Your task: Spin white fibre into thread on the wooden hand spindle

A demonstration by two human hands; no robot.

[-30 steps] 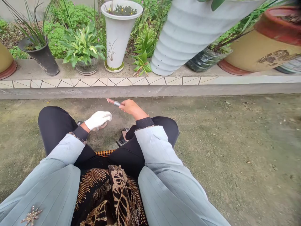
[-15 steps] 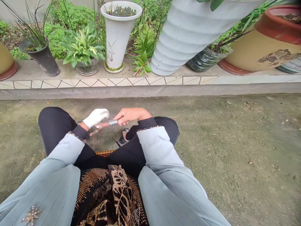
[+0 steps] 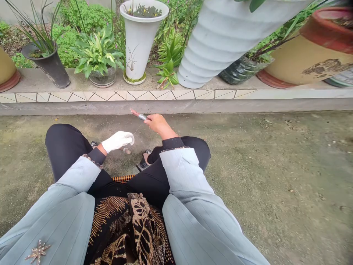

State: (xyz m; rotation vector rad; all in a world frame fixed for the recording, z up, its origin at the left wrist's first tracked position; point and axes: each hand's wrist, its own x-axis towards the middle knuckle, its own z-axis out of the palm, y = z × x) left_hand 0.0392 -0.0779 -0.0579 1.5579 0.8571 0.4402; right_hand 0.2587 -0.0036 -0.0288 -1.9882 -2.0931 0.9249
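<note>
My left hand (image 3: 118, 141), in a white glove, is closed with its fingers curled. A thin strand of wire (image 3: 137, 129) runs from its fingertips up to the right. Just below the glove, a small brown rounded end (image 3: 127, 151) shows; the rest is hidden, and I cannot tell whether the hand holds it. My bare right hand (image 3: 157, 123) grips a reddish-brown stick (image 3: 134, 112), which points up and left, away from me. Silvery wire (image 3: 142, 117) is wound around the stick close to my fingers. The two hands are apart.
A low tiled ledge (image 3: 168, 95) runs across ahead, bearing a tall white pot (image 3: 139, 44), a ribbed white planter (image 3: 217, 44), a dark pot (image 3: 51, 68) and a yellow-and-red pot (image 3: 311, 55). My knees (image 3: 64, 147) flank my hands above the concrete ground (image 3: 261, 176).
My right hand has lifted the stick up and away, tilting its tip toward the ledge. My left hand has shifted slightly right. The hands have separated, and a thin strand now shows between them.
</note>
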